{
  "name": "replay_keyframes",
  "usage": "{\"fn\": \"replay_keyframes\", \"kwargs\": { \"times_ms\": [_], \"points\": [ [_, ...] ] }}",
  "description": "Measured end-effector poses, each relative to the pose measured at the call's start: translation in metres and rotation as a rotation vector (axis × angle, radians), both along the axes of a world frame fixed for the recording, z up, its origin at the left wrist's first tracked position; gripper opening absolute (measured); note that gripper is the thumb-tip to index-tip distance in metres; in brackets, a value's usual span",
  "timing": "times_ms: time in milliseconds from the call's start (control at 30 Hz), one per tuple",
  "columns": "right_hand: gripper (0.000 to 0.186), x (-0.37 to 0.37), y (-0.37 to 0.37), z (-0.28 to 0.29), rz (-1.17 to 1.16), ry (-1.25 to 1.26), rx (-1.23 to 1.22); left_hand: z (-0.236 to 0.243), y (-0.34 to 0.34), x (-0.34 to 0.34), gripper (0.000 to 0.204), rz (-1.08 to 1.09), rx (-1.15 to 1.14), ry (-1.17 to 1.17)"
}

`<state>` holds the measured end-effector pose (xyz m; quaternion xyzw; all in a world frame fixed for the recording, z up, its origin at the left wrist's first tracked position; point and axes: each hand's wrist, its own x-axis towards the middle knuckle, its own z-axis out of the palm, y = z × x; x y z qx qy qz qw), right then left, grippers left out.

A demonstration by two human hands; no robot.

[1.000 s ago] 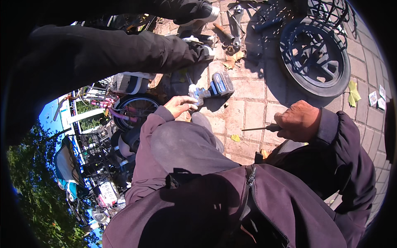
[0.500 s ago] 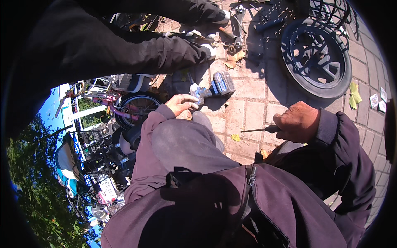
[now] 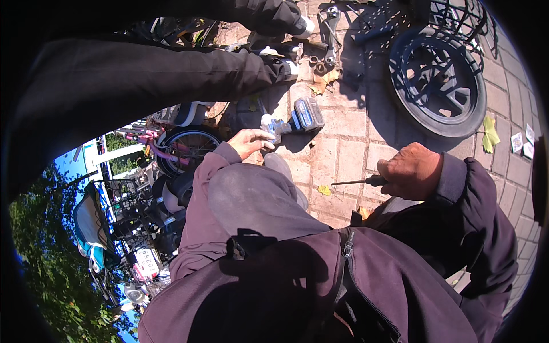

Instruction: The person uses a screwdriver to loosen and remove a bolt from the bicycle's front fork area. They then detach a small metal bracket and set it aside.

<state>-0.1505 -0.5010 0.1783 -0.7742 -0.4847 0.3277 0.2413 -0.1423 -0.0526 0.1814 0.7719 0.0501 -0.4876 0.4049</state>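
In my closed right hand (image 3: 413,171) is a screwdriver (image 3: 374,180) with a dark handle, its thin shaft pointing left over the paving. My left hand (image 3: 251,143) rests at my left knee (image 3: 246,188), with the fingers stretched out and slightly bent. Just beyond those fingertips lies a blue and grey cordless power tool (image 3: 280,127) with a chunky battery (image 3: 309,114). Whether the fingertips touch the tool I cannot tell. A yellow leaf (image 3: 324,190) is on the bricks near the screwdriver's tip.
A black-tyred wheel (image 3: 437,83) lies at the upper right, by a black wire basket (image 3: 463,23). Wrenches (image 3: 331,34) and sockets (image 3: 320,67) lie ahead. Another person's dark trouser leg (image 3: 171,71) reaches in from the upper left. Parked bikes (image 3: 189,150) stand at left.
The other person's nearer leg has shifted slightly, and the view has moved a little. Both of my hands keep nearly the same pose, with the screwdriver still in the right one.
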Motion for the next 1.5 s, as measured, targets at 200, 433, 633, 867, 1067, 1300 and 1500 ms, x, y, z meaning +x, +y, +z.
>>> {"fn": "replay_keyframes", "kwargs": {
  "times_ms": [200,433,633,867,1067,1300,1500],
  "points": [
    [0.029,0.000,0.001,0.002,0.024,0.013,-0.044,0.002,-0.002,-0.001,0.035,0.078,0.014,0.066],
    [0.030,0.002,0.001,-0.001,0.050,-0.005,-0.044,-0.003,0.001,-0.004,0.034,0.052,-0.009,0.059],
    [0.032,0.003,-0.002,-0.002,0.060,0.032,0.019,-0.008,0.002,-0.003,0.033,0.059,-0.025,0.059],
    [0.029,0.002,-0.006,-0.005,0.049,-0.026,0.029,-0.009,0.004,-0.003,0.034,0.152,-0.094,0.112],
    [0.029,0.003,0.000,-0.015,0.048,-0.042,0.084,0.001,0.011,-0.012,0.035,0.129,-0.069,0.103],
    [0.013,0.021,0.012,-0.058,0.070,-0.096,-0.211,0.018,-0.011,-0.027,0.037,0.102,-0.038,0.139],
    [0.026,0.049,0.023,-0.128,-0.367,-0.150,-0.019,0.025,-0.052,-0.028,0.037,-0.007,-0.007,0.025]
  ]
}}
